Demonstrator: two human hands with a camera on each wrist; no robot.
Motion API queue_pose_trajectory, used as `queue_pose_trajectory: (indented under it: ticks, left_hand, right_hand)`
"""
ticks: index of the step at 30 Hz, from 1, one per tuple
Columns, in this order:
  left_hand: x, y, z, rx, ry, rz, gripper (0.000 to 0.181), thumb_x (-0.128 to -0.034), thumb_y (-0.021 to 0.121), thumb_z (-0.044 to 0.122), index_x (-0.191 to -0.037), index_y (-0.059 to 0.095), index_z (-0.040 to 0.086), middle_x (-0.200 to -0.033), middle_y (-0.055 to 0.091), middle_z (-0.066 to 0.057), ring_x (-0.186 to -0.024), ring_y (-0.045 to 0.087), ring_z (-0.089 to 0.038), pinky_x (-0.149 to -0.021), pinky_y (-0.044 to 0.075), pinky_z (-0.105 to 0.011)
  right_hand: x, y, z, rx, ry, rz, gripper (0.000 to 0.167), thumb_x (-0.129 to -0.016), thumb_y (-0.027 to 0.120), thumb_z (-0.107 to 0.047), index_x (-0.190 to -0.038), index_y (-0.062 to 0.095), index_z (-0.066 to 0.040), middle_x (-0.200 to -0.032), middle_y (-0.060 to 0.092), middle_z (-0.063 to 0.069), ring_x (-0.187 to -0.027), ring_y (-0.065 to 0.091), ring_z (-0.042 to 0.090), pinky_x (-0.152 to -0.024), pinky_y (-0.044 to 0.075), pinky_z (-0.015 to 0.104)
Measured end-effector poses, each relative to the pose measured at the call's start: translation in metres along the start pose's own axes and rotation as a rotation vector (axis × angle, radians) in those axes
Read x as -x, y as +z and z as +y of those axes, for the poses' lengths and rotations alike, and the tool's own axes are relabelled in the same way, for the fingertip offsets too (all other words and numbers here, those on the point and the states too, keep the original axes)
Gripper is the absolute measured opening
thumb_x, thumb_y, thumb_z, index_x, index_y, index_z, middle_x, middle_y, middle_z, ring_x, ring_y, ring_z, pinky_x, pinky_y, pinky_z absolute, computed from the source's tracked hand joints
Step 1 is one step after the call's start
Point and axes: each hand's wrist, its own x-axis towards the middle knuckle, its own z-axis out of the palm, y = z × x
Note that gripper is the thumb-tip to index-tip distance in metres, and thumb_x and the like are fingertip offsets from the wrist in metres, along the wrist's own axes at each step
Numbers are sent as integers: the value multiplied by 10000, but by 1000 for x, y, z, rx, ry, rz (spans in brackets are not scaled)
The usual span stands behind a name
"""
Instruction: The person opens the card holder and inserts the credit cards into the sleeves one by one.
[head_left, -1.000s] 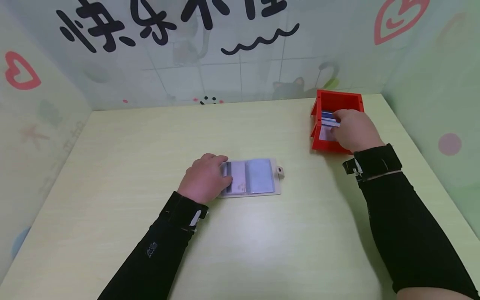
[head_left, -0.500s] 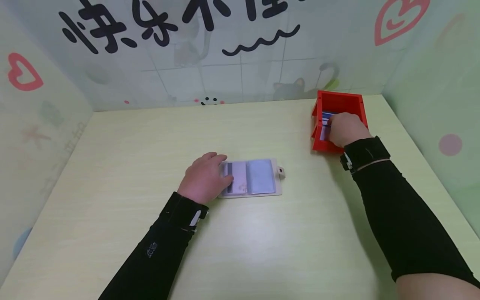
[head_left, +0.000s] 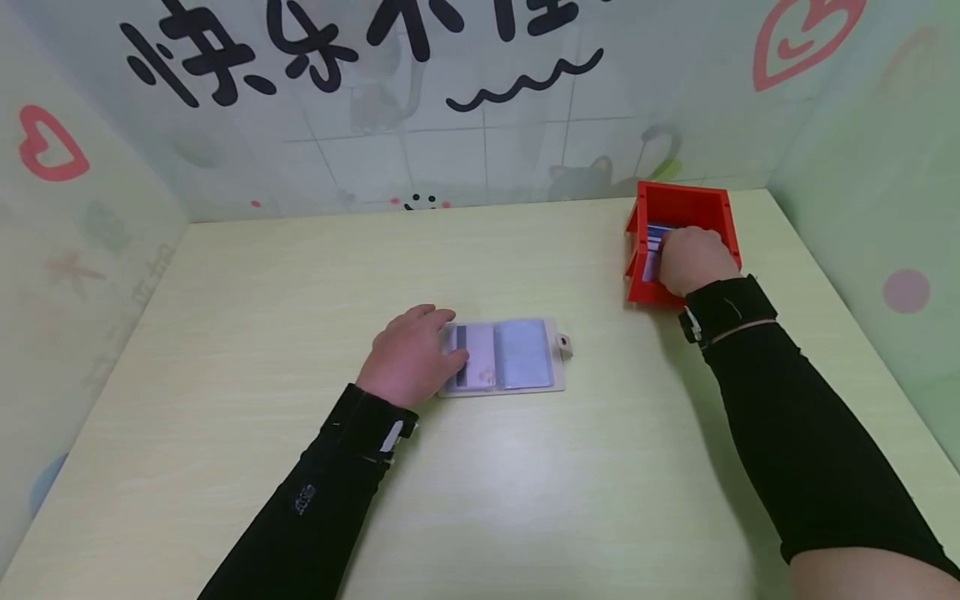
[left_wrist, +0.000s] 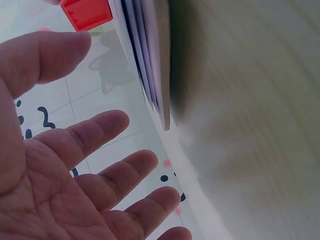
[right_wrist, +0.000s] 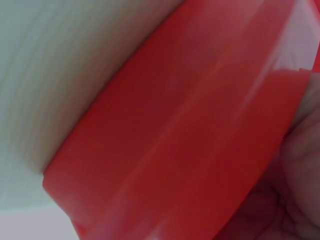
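An opened card holder with clear sleeves lies on the table. A pale card with a dark stripe shows on its left side, and a snap tab sticks out at the right. My left hand is at the holder's left edge, its fingers loosely spread. In the left wrist view, the holder's layered pages stand apart from those fingers. My right hand reaches down into a red bin beside several blue-and-white cards. Its fingertips are hidden, so any grip is unseen. The bin's wall fills the right wrist view.
The bin stands at the back right of the pale wooden table, near the corner of the walls. A printed back wall and side walls border the tabletop. Black bands circle both wrists.
My right hand has moved deeper into the red bin, its fingers going out of sight. The left hand and the card holder stay in place.
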Motion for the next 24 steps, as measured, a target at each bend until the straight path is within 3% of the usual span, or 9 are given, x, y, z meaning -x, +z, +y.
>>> queue_pose_trajectory:
  ticks: [6,11,15,19,24]
  left_hand:
    - [1,1,-1,6,-8,-2,553,-980,710,340,-1459,609,83,-1530,559,-162,-1411,537,-377,-1168,451,-553]
    - [1,2,-2,-2,-3,4,553,-981,710,341,-1458,609,81,-1521,567,-160,-1405,543,-373,-1163,457,-550]
    - [1,2,-3,-4,-1,3,550,-984,709,342,-1457,611,80,-1518,571,-157,-1402,547,-368,-1159,462,-550]
    - [1,0,-3,6,2,1,539,-989,704,330,-1458,610,81,-1521,571,-153,-1400,551,-373,-1159,462,-550]
    - [1,-2,-5,9,4,1,524,-1003,684,311,-1463,605,72,-1531,561,-169,-1399,551,-398,-1150,463,-571]
  right_hand:
    - [3,-1,-3,-10,-6,19,357,-846,753,-38,-1148,627,103,-1105,671,317,-1000,558,478,-1028,511,674]
    - [5,-1,-5,-41,17,42,513,-826,791,-35,-1256,545,99,-1184,630,335,-1053,538,512,-1043,494,691]
    - [7,-3,-6,-48,22,71,528,-808,819,-33,-1240,540,84,-1149,645,318,-993,568,495,-1013,517,684]
    - [12,-11,-8,-62,16,47,490,-814,819,-16,-1223,560,59,-1123,668,287,-961,589,452,-989,537,670]
    - [19,-21,-9,-81,4,10,567,-826,795,26,-1356,594,40,-1229,657,293,-1064,561,460,-1025,511,684]
